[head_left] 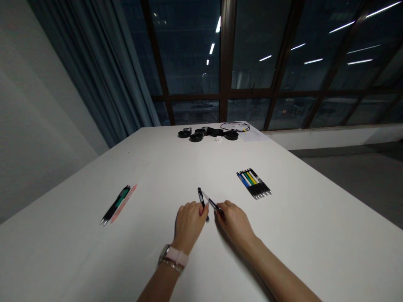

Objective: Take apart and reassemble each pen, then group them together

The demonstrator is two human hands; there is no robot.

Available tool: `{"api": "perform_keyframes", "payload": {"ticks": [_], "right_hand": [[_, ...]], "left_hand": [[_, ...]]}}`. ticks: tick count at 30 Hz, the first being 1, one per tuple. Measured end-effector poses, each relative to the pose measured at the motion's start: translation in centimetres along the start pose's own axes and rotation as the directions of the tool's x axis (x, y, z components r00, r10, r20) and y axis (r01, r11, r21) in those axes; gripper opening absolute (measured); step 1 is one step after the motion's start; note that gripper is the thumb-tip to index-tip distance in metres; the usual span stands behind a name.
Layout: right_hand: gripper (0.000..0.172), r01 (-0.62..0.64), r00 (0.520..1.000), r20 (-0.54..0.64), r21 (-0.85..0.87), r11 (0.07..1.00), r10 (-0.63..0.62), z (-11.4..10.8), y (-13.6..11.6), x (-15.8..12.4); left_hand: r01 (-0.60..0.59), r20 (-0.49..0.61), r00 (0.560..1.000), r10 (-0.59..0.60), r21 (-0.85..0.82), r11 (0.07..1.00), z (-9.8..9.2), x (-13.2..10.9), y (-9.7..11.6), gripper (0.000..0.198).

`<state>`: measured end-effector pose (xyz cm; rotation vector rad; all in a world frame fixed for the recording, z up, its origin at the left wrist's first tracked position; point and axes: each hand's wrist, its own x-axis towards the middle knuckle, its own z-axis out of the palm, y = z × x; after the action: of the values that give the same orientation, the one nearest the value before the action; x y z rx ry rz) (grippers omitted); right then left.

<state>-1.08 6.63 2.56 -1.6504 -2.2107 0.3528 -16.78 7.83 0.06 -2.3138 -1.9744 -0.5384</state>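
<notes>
In the middle of the white table (163, 176), my left hand (190, 220) pinches a black pen (200, 195) between thumb and fingers; its far end points away from me. Just to the right, my right hand (234, 220) is closed on a second pen (214, 204), dark on the near part and pale toward its far tip. That tip is close beside the left pen, and I cannot tell if they touch. A watch with a pink strap (178, 255) and a bracelet are on my left wrist.
On the right lies a row of several pens (254, 183) with blue, green, yellow, white and black barrels. Dark pens (116, 205) and a pink pen (124, 203) lie at the left. Black round items (196, 137) and a coiled black cable (234, 126) sit at the far edge.
</notes>
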Motion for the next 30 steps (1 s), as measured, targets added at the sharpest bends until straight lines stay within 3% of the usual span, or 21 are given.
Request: {"api": "perform_keyframes", "payload": {"ticks": [16, 24, 30], "right_hand": [[0.023, 0.145, 0.985, 0.117, -0.175, 0.974, -0.126, -0.6, -1.2, -0.4], [0.026, 0.175, 0.974, 0.172, -0.175, 0.969, -0.145, -0.9, -1.6, -0.6], [0.024, 0.139, 0.984, 0.122, -0.086, 0.987, -0.128, -0.9, -1.3, -0.6]], "left_hand": [[0.036, 0.048, 0.998, -0.038, 0.04, 0.999, -0.4, 0.2, 0.4, 0.036], [0.023, 0.045, 0.999, -0.024, 0.03, 0.999, -0.3, 0.2, 0.5, 0.036], [0.011, 0.037, 0.999, -0.013, 0.043, 0.999, -0.2, 0.2, 0.3, 0.038]]}}
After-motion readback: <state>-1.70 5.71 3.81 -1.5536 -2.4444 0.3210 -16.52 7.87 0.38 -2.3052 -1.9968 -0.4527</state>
